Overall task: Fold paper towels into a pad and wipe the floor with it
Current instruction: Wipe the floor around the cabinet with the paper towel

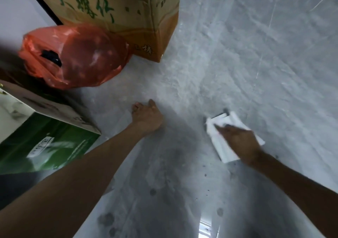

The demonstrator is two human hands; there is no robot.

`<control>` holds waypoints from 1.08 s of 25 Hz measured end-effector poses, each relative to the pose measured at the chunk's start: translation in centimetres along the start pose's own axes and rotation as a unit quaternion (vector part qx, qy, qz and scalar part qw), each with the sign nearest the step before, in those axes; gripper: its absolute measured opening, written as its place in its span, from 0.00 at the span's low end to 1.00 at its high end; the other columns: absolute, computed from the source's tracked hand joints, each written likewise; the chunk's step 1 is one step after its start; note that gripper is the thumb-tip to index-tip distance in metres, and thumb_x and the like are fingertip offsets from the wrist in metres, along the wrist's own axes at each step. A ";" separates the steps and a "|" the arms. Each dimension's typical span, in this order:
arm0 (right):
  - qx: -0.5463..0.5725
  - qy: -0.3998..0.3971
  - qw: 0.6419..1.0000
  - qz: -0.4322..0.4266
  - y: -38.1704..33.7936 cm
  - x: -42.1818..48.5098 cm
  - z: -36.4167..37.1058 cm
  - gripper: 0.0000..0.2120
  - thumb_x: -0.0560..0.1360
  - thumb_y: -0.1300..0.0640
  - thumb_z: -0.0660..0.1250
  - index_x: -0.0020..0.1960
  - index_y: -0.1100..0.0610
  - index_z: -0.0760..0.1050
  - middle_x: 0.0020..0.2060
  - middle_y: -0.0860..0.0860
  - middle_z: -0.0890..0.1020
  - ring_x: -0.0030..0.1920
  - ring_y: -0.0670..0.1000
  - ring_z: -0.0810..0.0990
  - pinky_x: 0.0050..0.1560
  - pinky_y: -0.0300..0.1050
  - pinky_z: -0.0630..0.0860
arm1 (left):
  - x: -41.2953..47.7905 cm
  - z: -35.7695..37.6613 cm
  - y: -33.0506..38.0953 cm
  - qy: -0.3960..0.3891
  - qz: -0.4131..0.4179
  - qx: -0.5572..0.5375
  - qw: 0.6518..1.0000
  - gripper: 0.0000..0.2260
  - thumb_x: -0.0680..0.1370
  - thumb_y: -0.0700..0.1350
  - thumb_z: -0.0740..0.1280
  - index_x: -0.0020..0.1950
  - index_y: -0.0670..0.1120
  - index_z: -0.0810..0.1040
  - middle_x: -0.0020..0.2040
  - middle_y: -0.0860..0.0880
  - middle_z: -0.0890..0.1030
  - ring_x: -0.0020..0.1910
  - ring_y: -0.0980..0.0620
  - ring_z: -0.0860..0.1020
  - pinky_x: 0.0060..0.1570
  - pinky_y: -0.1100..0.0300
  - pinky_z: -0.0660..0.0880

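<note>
Pressing down on the folded paper towel pad, the right hand lay flat across its middle with the fingers together and extended toward ten o'clock; motion blur prevented a finer reading of the fingertips. The pad rested on the grey floor at roughly four o'clock from frame centre, its long axis running from about eleven o'clock to five o'clock, nearly in line with the right forearm. A small dark object showed at the pad's far end; its nature could not be determined.

The left hand was planted on the floor at about nine o'clock from the pad, well apart from it, fingers curled under and thumb raised, holding nothing; it appeared to serve as a brace. The right hand was therefore the only one in contact with the pad.

Dark spots marked the floor at six to seven o'clock from the pad, toward the person. In my judgement, the wiping stroke would need to draw the pad in that direction. A cardboard box, orange plastic bag and green carton stood clear to the left.
</note>
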State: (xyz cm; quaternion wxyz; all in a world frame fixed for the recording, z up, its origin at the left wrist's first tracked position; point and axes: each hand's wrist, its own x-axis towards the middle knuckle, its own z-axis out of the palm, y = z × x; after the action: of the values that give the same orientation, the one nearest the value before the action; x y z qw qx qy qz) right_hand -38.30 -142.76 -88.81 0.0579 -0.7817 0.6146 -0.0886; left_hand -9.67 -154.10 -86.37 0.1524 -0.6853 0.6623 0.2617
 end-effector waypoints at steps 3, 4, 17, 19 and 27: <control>0.029 0.067 0.904 0.422 3.6 -0.6 -1.5 0.17 0.81 0.57 0.60 0.69 0.51 0.74 0.53 0.63 0.82 0.47 0.67 0.82 0.47 0.59 0.77 | -1.0 0.1 0.8 -0.003 -0.033 -0.014 0.999 0.27 0.80 0.47 0.52 0.77 0.41 0.48 0.72 0.24 0.49 0.73 0.26 0.49 0.73 0.40 0.50; 0.019 0.065 0.892 0.448 1.6 -0.4 -0.6 0.18 0.81 0.57 0.60 0.71 0.51 0.72 0.55 0.63 0.81 0.47 0.66 0.81 0.46 0.57 0.75 | -1.5 0.3 1.3 0.006 -0.030 -0.010 0.999 0.27 0.80 0.47 0.54 0.77 0.42 0.49 0.72 0.25 0.50 0.73 0.27 0.51 0.73 0.40 0.52; -0.034 0.100 0.905 0.411 9.8 -13.4 -2.6 0.17 0.79 0.59 0.64 0.67 0.51 0.75 0.48 0.62 0.83 0.41 0.65 0.83 0.39 0.55 0.77 | -6.5 4.5 14.7 -0.084 0.183 0.100 0.974 0.32 0.77 0.43 0.60 0.77 0.45 0.47 0.76 0.33 0.45 0.75 0.33 0.44 0.75 0.46 0.49; -0.023 0.118 0.825 0.553 8.4 -10.9 -1.3 0.18 0.82 0.55 0.58 0.71 0.50 0.71 0.52 0.62 0.81 0.45 0.66 0.82 0.42 0.57 0.76 | -6.9 4.7 16.2 -0.093 0.156 0.108 0.977 0.32 0.77 0.43 0.59 0.77 0.42 0.47 0.76 0.31 0.46 0.75 0.31 0.46 0.74 0.45 0.50; 0.050 -0.055 0.958 -0.277 -3.3 -7.0 2.1 0.23 0.72 0.61 0.69 0.66 0.47 0.77 0.37 0.49 0.81 0.32 0.50 0.81 0.26 0.40 0.71 | -3.6 0.9 15.4 -0.064 0.149 0.083 0.983 0.27 0.77 0.38 0.55 0.77 0.42 0.54 0.69 0.36 0.71 0.65 0.38 0.72 0.61 0.53 0.69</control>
State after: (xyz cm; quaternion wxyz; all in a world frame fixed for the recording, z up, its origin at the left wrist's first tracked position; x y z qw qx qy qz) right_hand -36.31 -135.18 -90.70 0.1035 -0.9212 0.3645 -0.0890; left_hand -24.91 -151.80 -82.93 0.2106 -0.5455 0.7653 0.2690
